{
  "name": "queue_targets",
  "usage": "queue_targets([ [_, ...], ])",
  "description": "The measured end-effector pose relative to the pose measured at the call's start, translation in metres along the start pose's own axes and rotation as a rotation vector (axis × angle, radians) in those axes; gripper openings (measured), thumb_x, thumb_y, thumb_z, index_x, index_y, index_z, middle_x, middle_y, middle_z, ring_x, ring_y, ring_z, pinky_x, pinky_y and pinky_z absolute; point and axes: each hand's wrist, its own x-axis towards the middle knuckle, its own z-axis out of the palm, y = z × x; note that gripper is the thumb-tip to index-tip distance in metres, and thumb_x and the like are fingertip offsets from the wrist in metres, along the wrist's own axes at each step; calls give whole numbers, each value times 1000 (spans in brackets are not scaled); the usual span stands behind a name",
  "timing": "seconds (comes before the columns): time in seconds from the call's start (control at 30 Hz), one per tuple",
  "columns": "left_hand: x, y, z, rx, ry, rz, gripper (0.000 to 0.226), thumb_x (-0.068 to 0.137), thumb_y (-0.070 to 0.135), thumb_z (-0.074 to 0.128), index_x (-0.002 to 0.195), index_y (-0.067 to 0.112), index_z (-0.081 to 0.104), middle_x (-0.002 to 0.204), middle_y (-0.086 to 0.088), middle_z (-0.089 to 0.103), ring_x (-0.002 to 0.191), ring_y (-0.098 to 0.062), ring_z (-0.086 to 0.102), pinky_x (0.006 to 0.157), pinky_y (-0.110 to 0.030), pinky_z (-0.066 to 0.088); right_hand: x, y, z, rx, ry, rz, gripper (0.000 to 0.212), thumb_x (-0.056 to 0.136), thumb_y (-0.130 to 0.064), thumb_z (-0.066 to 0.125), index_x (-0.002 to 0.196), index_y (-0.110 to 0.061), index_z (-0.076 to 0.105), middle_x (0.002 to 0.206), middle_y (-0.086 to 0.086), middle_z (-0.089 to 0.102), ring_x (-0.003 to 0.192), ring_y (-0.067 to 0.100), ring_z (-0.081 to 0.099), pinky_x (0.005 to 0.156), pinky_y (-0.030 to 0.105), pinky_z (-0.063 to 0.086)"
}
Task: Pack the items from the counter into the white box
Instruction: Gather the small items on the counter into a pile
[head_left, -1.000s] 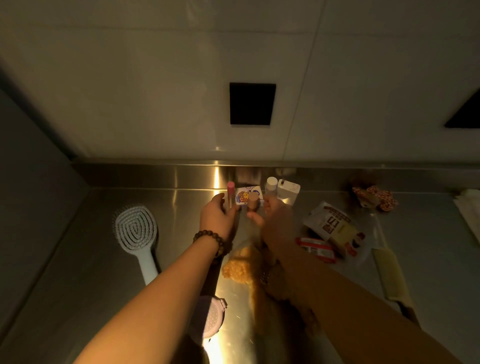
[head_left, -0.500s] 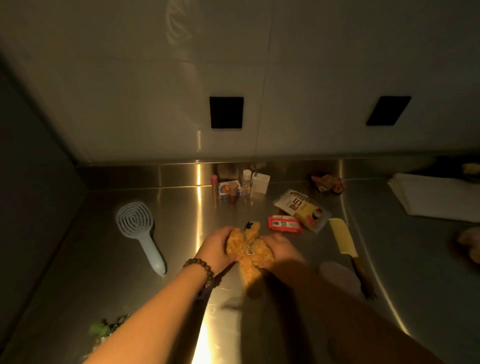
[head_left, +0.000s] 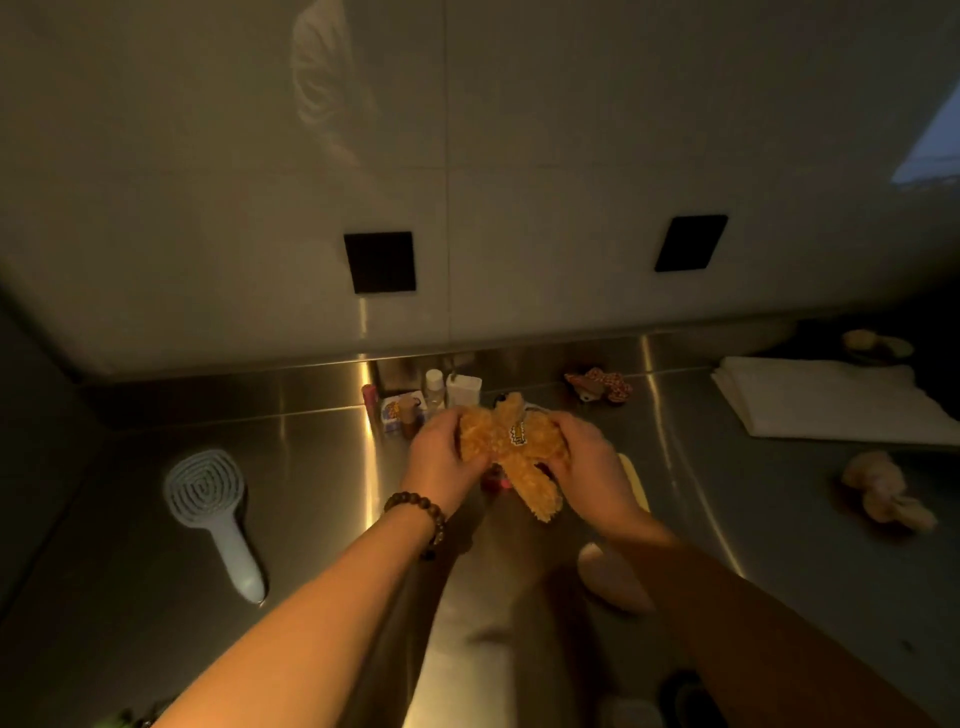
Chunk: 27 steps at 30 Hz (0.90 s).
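Holding: we record both hands raised over the steel counter (head_left: 156, 519) with one orange plush toy (head_left: 511, 441) gripped between them.
Near edge: we note a pale rounded object (head_left: 608, 577) lying on the counter just under the right forearm; its identity cannot be told.
Left side: we find a light blue hairbrush (head_left: 213, 512) flat on the counter, head far, handle near, well apart from the hands.
Left hand: our left hand (head_left: 441, 457), with a beaded bracelet (head_left: 421, 514) at the wrist, has fingers curled round the toy's left side.
Right hand: our right hand (head_left: 587, 462) clamps the toy's right side, thumb on top.
Plush toy: we see it held above the counter, one limb hanging toward us, a small tag on its front.
Right side: we note a second pale plush (head_left: 883, 488) lying on the counter, well apart from the hands.
Far row: we find a pink tube (head_left: 368, 397), a small printed carton (head_left: 390, 413), a clear bottle (head_left: 435, 387) and a small white container (head_left: 464, 389) grouped against the back upstand, with a patterned plush (head_left: 597, 384) to their right.
Far right: we see a white flat item (head_left: 831, 405) on the counter; whether it is the box cannot be told.
Wall: we note two black squares (head_left: 382, 262).
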Motion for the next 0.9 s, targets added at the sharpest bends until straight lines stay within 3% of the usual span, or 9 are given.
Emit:
queue_targets([
  [0.1,30,11,24,18,18,-3,42,75,31,74,112,27,55,104,12,57,96,-4,53,81,-21,43,30,27,-15,-8,14,-25,40,81,-8,64,120,-17,60,117,4,62,110,22,56,96,44,45],
  [0.23,71,19,60,77,78,-46,40,79,30,69,116,24,55,102,14,52,92,-1,47,79,-19,38,74,71,-19,-38,-17,-48,43,84,-5,62,126,-13,59,128,6,57,123,22,48,108,39,36],
  [0.37,106,12,89,92,88,-117,39,79,29,67,116,22,55,103,11,53,94,-6,50,81,-22,40,113,106,-10,-31,-47,-125,40,82,-6,62,121,-13,62,120,4,61,112,22,53,100,41,40],
  [0.47,113,-1,105,161,38,-207,40,80,26,67,117,25,52,108,9,55,97,-8,51,82,-21,40,129,127,3,-72,-147,-149,40,85,-9,62,125,-16,60,125,3,60,117,22,51,105,41,37],
  [0.53,110,-12,114,197,33,-249,42,80,23,69,117,25,51,110,7,56,100,-10,53,83,-19,39,128,138,12,-60,-191,-165,43,84,-9,64,127,-17,59,128,3,58,122,22,48,108,35,32],
  [0.67,103,-21,121,222,20,-341,54,78,25,72,126,24,47,119,4,55,110,-14,52,88,-21,38,125,140,22,31,-200,-161,46,83,-7,64,126,-20,59,127,1,58,121,19,49,101,25,29],
  [0.73,100,-20,119,234,5,-346,67,76,30,73,134,24,40,127,3,51,116,-16,49,92,-23,37,123,139,21,25,-261,-101,54,85,-15,65,136,-22,49,138,1,49,129,20,43,105,28,28],
  [0.8,92,-15,115,226,4,-324,77,75,37,73,140,26,32,135,4,45,122,-14,43,96,-23,34,113,138,16,32,-299,-30,76,84,-31,68,148,-25,29,153,1,28,139,22,26,113,37,25],
  [0.9,65,-8,110,185,-4,-234,85,71,56,66,141,40,20,142,12,34,125,-8,38,97,-19,33,84,130,6,54,-253,-102,89,81,-58,61,150,-34,11,159,-4,6,144,19,6,112,41,20],
])
